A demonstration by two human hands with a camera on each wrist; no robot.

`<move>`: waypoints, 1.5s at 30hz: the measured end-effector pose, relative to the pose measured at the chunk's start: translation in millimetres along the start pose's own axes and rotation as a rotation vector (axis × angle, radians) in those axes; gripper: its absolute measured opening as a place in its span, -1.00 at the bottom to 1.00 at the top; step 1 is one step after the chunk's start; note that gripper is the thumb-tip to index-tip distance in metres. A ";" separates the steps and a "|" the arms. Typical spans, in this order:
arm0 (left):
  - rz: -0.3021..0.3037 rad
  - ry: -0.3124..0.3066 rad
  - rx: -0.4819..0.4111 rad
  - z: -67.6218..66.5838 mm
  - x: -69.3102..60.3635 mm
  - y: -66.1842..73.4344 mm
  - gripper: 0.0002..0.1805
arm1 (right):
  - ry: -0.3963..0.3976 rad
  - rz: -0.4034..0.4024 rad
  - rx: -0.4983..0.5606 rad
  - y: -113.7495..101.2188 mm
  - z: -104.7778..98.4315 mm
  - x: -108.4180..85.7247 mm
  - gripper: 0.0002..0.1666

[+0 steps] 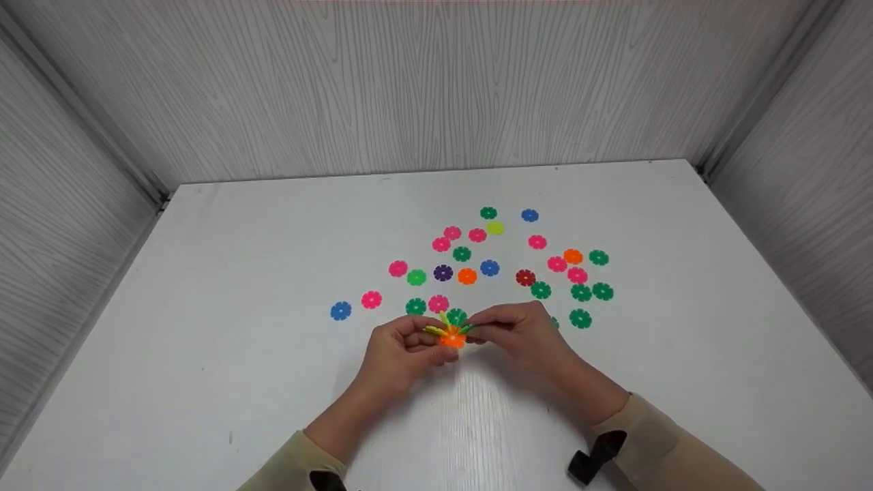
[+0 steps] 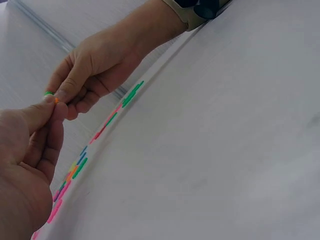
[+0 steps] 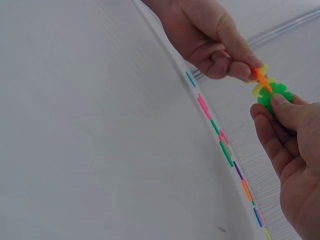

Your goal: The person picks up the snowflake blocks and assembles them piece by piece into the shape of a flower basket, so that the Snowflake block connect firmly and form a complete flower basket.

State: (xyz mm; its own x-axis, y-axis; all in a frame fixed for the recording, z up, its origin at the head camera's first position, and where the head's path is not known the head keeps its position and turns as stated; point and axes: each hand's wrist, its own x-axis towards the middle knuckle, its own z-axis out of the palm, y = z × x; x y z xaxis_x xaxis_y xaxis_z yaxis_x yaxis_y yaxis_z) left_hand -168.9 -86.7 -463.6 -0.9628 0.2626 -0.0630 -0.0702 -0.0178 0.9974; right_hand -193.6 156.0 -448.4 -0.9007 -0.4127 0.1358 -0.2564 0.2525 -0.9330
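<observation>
An orange notched disc (image 1: 452, 337) faces the head camera, with yellow discs (image 1: 434, 330) on its left and top and a green disc (image 3: 274, 96) on its right, all joined in one cluster. My left hand (image 1: 408, 351) pinches the cluster's left side between thumb and fingers. On the other side, my right hand (image 1: 528, 337) pinches the green disc between thumb and forefinger. The cluster is held up above the table. In the left wrist view the fingers hide most of it.
Several loose flat discs lie spread on the white table (image 1: 204, 341) beyond the hands: pink (image 1: 372, 300), blue (image 1: 341, 311), green (image 1: 580, 318), orange (image 1: 467, 276), dark red (image 1: 525, 277) and purple (image 1: 443, 273). Grey wood-grain panels (image 1: 436, 88) stand at the back and sides.
</observation>
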 end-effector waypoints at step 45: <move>0.194 0.304 0.160 -5.5 3.4 2.4 -0.81 | 0.001 0.246 -0.164 18.7 5.6 37.7 -0.56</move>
State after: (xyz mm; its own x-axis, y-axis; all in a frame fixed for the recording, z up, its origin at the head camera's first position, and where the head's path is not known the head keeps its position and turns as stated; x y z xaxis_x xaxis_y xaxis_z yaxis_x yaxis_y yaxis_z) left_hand -173.8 -91.2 -461.6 -0.9893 -0.0289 0.1432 0.1389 0.1180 0.9833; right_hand -230.3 140.3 -462.6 -0.9431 -0.3209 -0.0871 -0.0838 0.4828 -0.8717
